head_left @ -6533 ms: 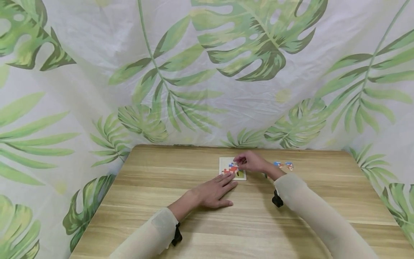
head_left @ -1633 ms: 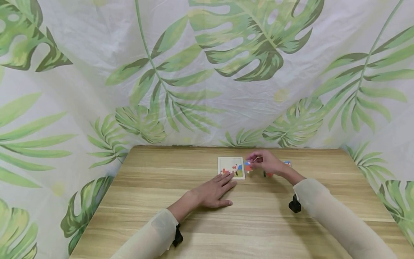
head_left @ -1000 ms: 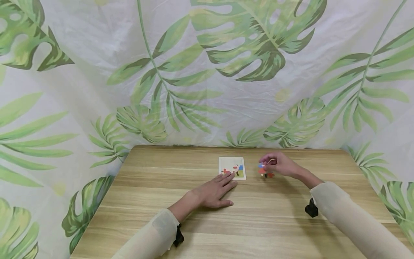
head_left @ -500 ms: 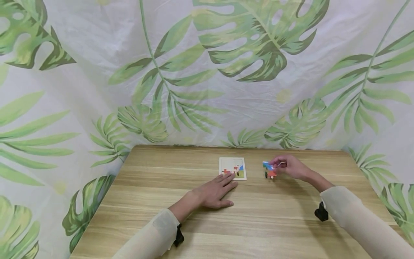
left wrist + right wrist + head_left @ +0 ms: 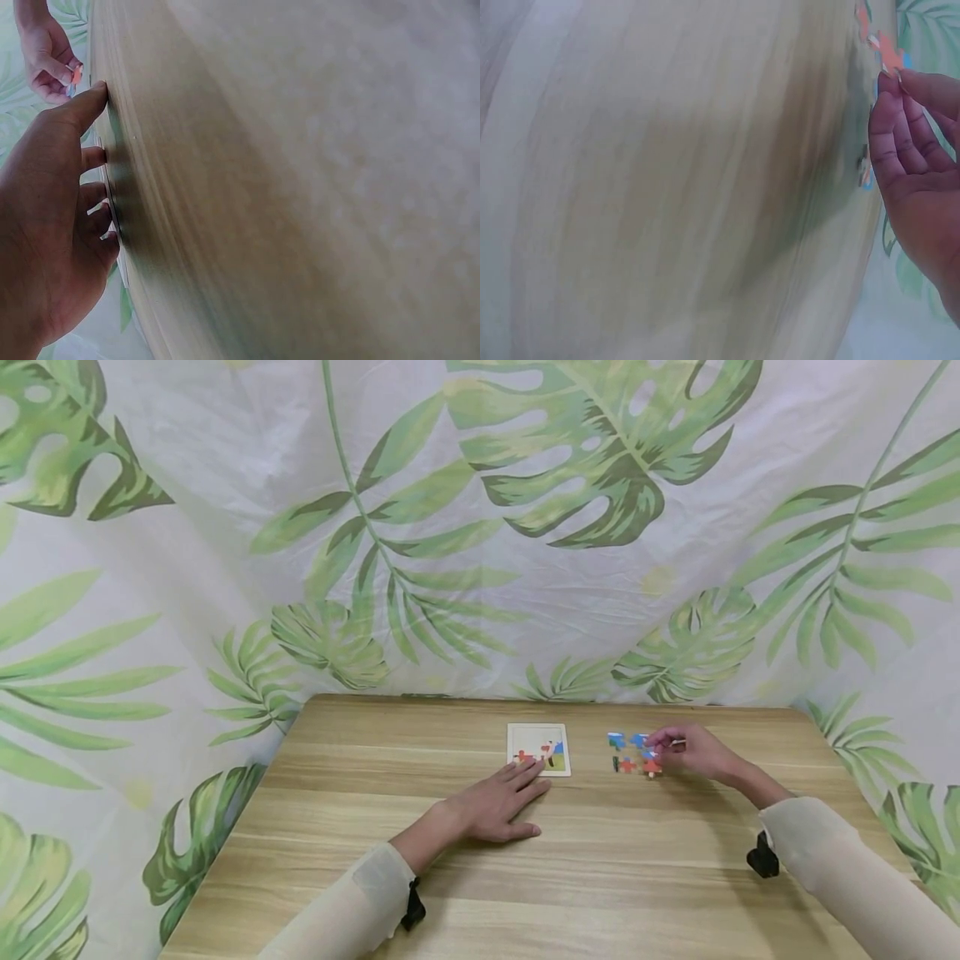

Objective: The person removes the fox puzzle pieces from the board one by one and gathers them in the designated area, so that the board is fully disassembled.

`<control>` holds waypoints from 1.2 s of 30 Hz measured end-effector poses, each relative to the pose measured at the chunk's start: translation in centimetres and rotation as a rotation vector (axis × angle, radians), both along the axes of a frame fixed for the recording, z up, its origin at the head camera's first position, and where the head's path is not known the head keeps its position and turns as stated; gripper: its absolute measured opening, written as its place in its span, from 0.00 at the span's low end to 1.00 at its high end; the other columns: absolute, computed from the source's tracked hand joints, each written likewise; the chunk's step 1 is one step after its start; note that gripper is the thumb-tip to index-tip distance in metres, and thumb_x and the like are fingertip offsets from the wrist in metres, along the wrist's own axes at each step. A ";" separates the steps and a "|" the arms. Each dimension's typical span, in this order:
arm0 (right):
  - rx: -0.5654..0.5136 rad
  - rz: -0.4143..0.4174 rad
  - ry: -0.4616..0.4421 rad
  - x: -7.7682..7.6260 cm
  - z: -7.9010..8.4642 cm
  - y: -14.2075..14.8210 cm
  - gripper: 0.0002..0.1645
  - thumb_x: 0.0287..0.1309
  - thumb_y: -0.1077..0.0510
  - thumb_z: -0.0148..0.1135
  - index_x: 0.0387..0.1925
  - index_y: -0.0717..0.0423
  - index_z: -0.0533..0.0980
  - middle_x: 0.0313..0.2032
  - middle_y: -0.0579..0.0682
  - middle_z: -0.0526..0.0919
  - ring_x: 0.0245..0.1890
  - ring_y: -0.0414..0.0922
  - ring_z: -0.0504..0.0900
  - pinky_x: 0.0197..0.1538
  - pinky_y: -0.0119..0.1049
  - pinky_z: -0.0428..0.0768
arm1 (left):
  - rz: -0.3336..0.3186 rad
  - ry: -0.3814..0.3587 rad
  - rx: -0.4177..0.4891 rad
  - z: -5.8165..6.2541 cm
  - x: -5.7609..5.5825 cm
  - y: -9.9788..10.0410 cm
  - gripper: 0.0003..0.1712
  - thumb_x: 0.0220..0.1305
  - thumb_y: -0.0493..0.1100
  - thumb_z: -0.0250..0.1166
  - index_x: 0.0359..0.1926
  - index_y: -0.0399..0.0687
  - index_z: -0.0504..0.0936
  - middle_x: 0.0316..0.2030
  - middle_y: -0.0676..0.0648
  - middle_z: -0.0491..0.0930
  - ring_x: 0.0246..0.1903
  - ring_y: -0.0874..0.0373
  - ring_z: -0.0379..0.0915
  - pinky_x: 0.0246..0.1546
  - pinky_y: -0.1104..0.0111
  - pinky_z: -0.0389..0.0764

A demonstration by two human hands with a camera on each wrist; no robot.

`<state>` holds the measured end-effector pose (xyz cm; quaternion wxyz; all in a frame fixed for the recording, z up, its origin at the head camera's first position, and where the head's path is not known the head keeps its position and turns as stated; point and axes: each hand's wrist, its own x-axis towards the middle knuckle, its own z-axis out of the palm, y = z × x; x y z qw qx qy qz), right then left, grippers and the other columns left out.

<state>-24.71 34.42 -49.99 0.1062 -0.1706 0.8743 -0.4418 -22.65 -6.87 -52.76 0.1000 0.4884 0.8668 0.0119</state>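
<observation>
My left hand (image 5: 495, 806) lies flat with its fingers spread, fingertips resting on the near edge of a small white puzzle board (image 5: 528, 737). A few joined pieces with red, blue and olive printing fill the lower part of that board. To the right, my right hand (image 5: 693, 753) pinches a red and blue jigsaw piece (image 5: 652, 765) between thumb and fingertips, seen also in the right wrist view as an orange-red piece (image 5: 889, 52). The piece is held close to loose jigsaw pieces; whether it touches the table cannot be told.
Loose pieces lie right of the board: a blue and green one (image 5: 616, 740), a blue one (image 5: 640, 740) and a red one (image 5: 627, 765). Another piece (image 5: 865, 169) shows beside the right hand. The wooden table (image 5: 420, 735) ends at a leaf-patterned cloth (image 5: 450, 635).
The right hand has moved right, from the board to beyond the loose pieces, carrying the red and blue piece that sat in the board earlier. The left hand stays in place.
</observation>
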 end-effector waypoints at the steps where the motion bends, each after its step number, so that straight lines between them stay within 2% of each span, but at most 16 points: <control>1: 0.000 0.001 -0.009 0.0 -0.1 0.1 0.15 0.66 0.70 0.67 0.53 0.71 0.82 0.44 0.59 0.85 0.43 0.43 0.83 0.45 0.30 0.85 | 0.000 0.000 0.001 0.0 0.0 0.0 0.47 0.81 0.68 0.48 0.86 0.47 0.51 0.85 0.40 0.41 0.85 0.47 0.35 0.83 0.55 0.46; 10: 0.013 0.001 -0.009 -0.2 -0.7 0.6 0.15 0.64 0.71 0.68 0.52 0.70 0.83 0.41 0.58 0.85 0.39 0.39 0.82 0.38 0.30 0.84 | -0.005 0.007 -0.002 0.3 -0.1 -0.1 0.46 0.81 0.68 0.48 0.86 0.47 0.51 0.85 0.40 0.41 0.85 0.47 0.35 0.83 0.55 0.46; 17: 0.062 -0.003 0.039 -0.3 -1.0 0.5 0.13 0.64 0.70 0.69 0.50 0.68 0.84 0.38 0.53 0.86 0.34 0.36 0.80 0.35 0.30 0.80 | -0.006 0.008 -0.007 0.3 0.0 -0.1 0.46 0.81 0.68 0.48 0.85 0.47 0.52 0.85 0.40 0.41 0.85 0.47 0.35 0.83 0.55 0.46; 24: 0.113 -0.008 0.096 -0.5 -1.2 0.1 0.10 0.62 0.70 0.70 0.46 0.67 0.86 0.35 0.52 0.87 0.33 0.36 0.79 0.36 0.28 0.79 | -0.009 0.014 0.003 0.2 -0.1 -0.1 0.46 0.81 0.68 0.48 0.85 0.47 0.52 0.85 0.40 0.41 0.85 0.47 0.36 0.83 0.54 0.47; 36: 0.139 0.012 0.112 -0.5 -1.5 0.0 0.10 0.61 0.72 0.70 0.45 0.66 0.86 0.37 0.52 0.89 0.35 0.36 0.82 0.39 0.29 0.81 | -0.002 0.005 0.008 0.1 0.0 0.0 0.46 0.81 0.68 0.48 0.85 0.47 0.52 0.85 0.39 0.42 0.85 0.46 0.36 0.83 0.54 0.46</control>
